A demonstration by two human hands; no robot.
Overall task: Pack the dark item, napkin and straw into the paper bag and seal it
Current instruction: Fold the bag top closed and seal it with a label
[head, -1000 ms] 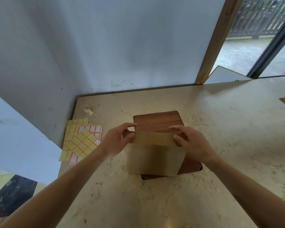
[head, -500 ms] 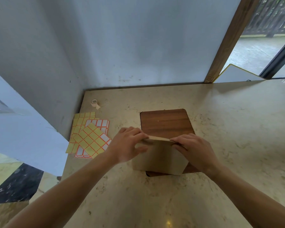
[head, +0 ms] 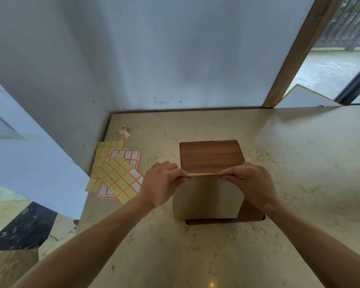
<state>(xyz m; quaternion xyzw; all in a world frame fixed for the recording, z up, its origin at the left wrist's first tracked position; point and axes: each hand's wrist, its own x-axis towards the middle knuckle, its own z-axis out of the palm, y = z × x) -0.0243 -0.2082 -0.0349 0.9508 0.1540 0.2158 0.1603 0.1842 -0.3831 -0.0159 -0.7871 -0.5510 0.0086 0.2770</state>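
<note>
Fold's gone flat now: left hand (head: 161,182) and right hand (head: 252,182) both pinched tight on the paper bag (head: 208,196) top edge. Contents hidden below the pinch; sealing comes next, I'd say

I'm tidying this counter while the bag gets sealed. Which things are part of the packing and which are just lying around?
In use:
- paper bag, top fold pinched by left hand and right hand
- wooden board under it

Lying about:
- sticker sheets
- tape roll
</note>
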